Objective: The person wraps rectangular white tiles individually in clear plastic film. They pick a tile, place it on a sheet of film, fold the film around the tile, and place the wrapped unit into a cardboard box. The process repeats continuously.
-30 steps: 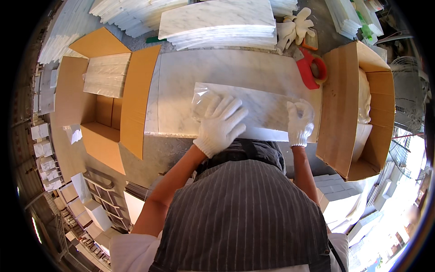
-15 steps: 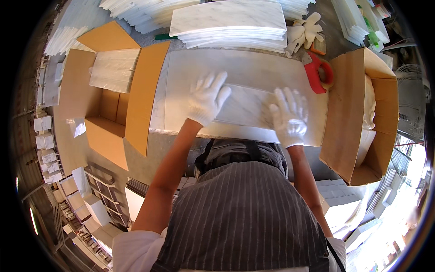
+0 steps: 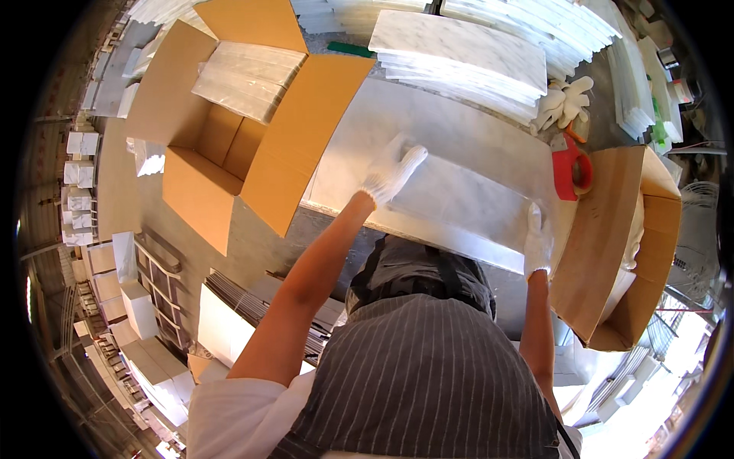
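A wrapped white marble tile (image 3: 466, 203), sheathed in clear plastic film, is seen lying flat on the grey desk (image 3: 459, 130), roughly at its middle and just in front of the person's striped apron. The tile's left end is pressed by the gloved left hand (image 3: 391, 170), whose grip is spread wide and flat on the film, closed on nothing. The tile's right end is taken by the gloved right hand (image 3: 537, 241), whose fingers are curled over the near edge; how firmly it is clasped cannot be told.

As a judgement, the wrapping is taken to be done or nearly so, since the film is seen to cover the whole tile. The tile has not yet been placed in a box: it is still on the desk, apart from both cartons. An open cardboard box (image 3: 222, 115) is stood to the left, with pale wrapped tiles (image 3: 248, 76) already laid in one compartment, so part of the packing is judged finished. A second open carton (image 3: 627, 245) is seen to the right. A red tape dispenser (image 3: 573, 172) is rested near the tile's far right corner, and a spare pair of gloves (image 3: 564, 99) beyond it. A stack of bare marble tiles (image 3: 466, 50) at the far edge is judged left to be handled.
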`<state>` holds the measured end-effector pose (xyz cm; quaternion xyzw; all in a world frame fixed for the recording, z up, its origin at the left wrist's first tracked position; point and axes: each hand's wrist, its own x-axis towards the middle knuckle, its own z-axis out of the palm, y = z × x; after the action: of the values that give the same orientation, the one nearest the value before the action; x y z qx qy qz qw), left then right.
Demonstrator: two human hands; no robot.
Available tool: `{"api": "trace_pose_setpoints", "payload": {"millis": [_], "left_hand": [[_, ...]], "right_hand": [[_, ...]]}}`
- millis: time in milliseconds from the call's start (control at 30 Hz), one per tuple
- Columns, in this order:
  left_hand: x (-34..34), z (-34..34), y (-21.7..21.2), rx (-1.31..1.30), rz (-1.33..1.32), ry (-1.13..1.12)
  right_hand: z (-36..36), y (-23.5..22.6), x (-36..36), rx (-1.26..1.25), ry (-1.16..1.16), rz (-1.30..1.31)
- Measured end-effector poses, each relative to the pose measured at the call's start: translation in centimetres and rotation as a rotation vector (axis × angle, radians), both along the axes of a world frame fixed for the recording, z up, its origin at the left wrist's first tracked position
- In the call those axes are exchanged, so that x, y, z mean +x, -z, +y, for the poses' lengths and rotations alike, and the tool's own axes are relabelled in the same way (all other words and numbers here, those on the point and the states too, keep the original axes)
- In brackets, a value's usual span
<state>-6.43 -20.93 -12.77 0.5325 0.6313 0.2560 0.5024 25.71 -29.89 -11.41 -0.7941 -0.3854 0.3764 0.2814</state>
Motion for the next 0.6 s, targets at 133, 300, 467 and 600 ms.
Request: {"api": "trace_pose_setpoints", "payload": {"millis": [133, 300, 467, 600], "left_hand": [[0.3, -5.3, -1.1, -0.033, 0.007, -0.146], [0.4, -12.5, -1.3, 0.007, -0.016, -0.363], [2.0, -16.8, -2.0, -0.21, 0.181, -0.572], [1.2, -17.1, -1.0, -0.366, -0.26, -0.547]], "right_hand": [[0.1, 1.4, 1.8, 0.015, -0.13, 0.036], [0.6, 1.3, 1.8, 0.026, -0.315, 0.082], [1.0, 1.0, 1.8, 0.018, -0.423, 0.065], [0.7, 3.1, 2.9, 0.076, -0.452, 0.137]]}}
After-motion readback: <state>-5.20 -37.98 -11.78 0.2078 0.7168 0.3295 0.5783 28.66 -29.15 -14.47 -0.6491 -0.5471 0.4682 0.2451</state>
